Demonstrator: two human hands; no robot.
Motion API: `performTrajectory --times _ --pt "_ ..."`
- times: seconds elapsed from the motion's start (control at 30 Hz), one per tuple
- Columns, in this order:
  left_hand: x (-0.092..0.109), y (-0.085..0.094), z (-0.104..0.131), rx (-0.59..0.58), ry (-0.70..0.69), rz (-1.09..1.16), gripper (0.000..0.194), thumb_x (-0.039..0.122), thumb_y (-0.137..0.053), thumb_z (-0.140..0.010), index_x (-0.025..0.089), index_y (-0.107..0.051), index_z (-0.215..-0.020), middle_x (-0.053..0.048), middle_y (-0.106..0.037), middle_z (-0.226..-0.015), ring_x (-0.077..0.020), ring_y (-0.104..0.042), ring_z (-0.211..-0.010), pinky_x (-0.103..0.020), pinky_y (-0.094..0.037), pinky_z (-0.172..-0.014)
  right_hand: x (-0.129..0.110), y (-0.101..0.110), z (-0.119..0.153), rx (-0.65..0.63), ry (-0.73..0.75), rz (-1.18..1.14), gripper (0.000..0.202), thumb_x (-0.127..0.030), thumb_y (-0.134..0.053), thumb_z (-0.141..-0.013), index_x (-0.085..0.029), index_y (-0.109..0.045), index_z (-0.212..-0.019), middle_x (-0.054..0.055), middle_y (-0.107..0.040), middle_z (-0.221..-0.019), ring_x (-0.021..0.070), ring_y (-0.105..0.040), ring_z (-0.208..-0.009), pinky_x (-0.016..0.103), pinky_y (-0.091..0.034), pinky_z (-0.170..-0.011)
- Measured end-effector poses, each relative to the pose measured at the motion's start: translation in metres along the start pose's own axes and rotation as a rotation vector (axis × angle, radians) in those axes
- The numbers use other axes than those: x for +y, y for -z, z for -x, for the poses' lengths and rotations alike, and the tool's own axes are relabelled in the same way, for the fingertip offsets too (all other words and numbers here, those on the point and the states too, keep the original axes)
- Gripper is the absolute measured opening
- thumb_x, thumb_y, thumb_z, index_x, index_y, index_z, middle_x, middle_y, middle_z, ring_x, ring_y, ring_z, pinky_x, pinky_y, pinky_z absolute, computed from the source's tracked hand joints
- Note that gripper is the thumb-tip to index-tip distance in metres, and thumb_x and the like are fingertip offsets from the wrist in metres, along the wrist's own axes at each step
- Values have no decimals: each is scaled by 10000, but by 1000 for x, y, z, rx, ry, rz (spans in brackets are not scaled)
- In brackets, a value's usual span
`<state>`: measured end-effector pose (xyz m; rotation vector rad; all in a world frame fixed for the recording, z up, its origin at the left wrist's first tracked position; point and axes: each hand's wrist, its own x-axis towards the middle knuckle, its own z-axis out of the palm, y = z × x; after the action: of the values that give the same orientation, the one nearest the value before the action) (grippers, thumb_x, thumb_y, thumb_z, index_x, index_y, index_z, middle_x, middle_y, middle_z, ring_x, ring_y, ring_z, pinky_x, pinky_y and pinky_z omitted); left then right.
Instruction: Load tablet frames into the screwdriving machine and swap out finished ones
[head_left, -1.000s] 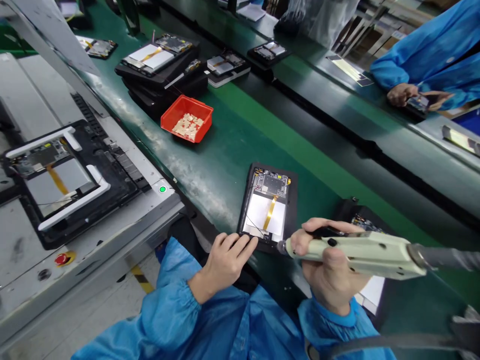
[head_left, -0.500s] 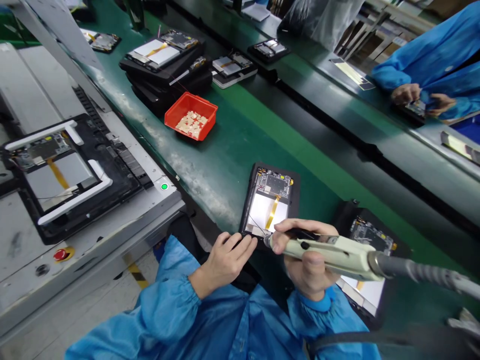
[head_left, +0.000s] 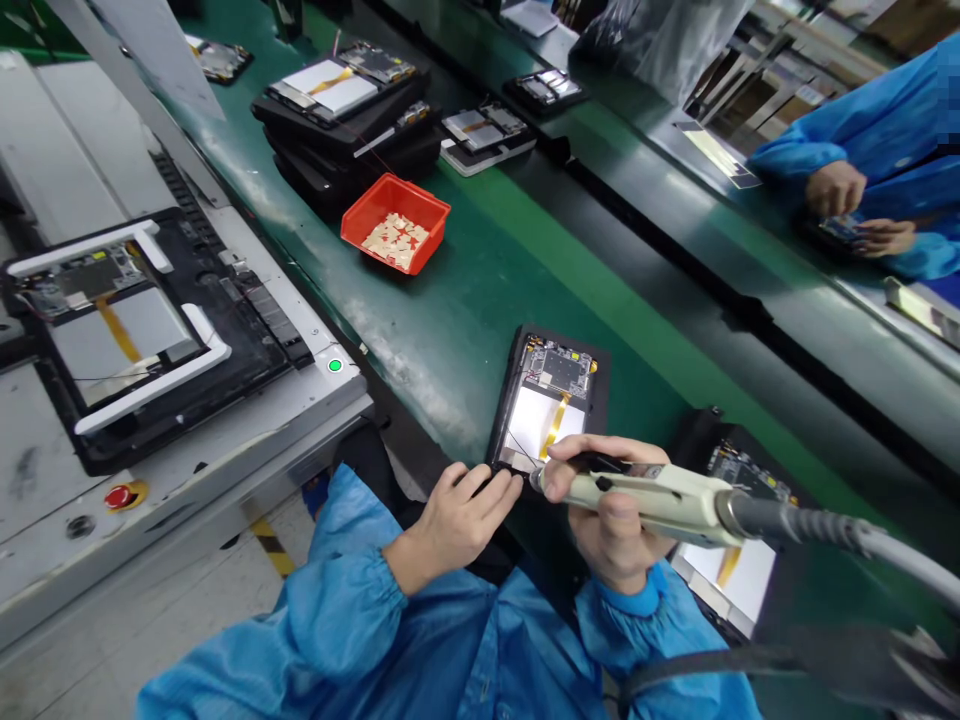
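Gripping a driver (head_left: 682, 500), the right hand (head_left: 615, 538) hides the near-right corner of an opened tablet (head_left: 550, 400); the left hand (head_left: 461, 518), fingers loosely extended, touches its near edge. Another tablet (head_left: 742, 578) lies right, partly behind the driver; far left, a red bin (head_left: 429, 241). The driver points left; the opened tablet's length runs near to far.

Opened tablet (head_left: 546, 402), pale screwdriver (head_left: 664, 503) at near edge

No word, brand or number can be read, the small markings on the pale handheld power tool (head_left: 675, 500), the yellow sticker (head_left: 575, 356) on the circuit board (head_left: 559, 374) of the open device (head_left: 525, 418) and the white label (head_left: 809, 95) in the background being too tiny or blurred, while yellow-and-black warning stripes (head_left: 271, 543) mark the floor (head_left: 202, 595).
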<state>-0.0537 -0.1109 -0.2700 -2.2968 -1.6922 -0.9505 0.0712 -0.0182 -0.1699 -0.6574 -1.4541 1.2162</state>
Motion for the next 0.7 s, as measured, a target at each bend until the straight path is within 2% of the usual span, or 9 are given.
performTrajectory --times 0.13,0.37,0.7 --pt "0 -1 1 -15 -2 -7 347 188 -513 -965 155 -636 -1287 -70 -690 -1246 -183 -568 -1048 -364 -407 -865 -1 1 3 -28 2 24 328 -405 -673 -893 -213 -618 -1153 89 -710 -975 163 -627 -549 336 -517 -503" --pt "-2 -3 3 -28 -21 -9 350 205 -487 -974 166 -633 -1289 -96 -678 -1265 -205 -577 -1047 -376 -406 -869 -1 5 10 -167 -22 100 374 -468 -700 -871 -285 -643 -1193 80 -712 -969 200 -647 -588 388 -555 -528" --pt "-3 -1 1 -60 -28 18 346 197 -472 -984 147 -618 -1294 -105 -682 -1244 -198 -577 -1005 -359 -397 -821 2 7 9 -139 -30 114 367 -468 -698 -862 -280 -657 -1175 71 -698 -899 199 -627 -566 378 -529 -495"
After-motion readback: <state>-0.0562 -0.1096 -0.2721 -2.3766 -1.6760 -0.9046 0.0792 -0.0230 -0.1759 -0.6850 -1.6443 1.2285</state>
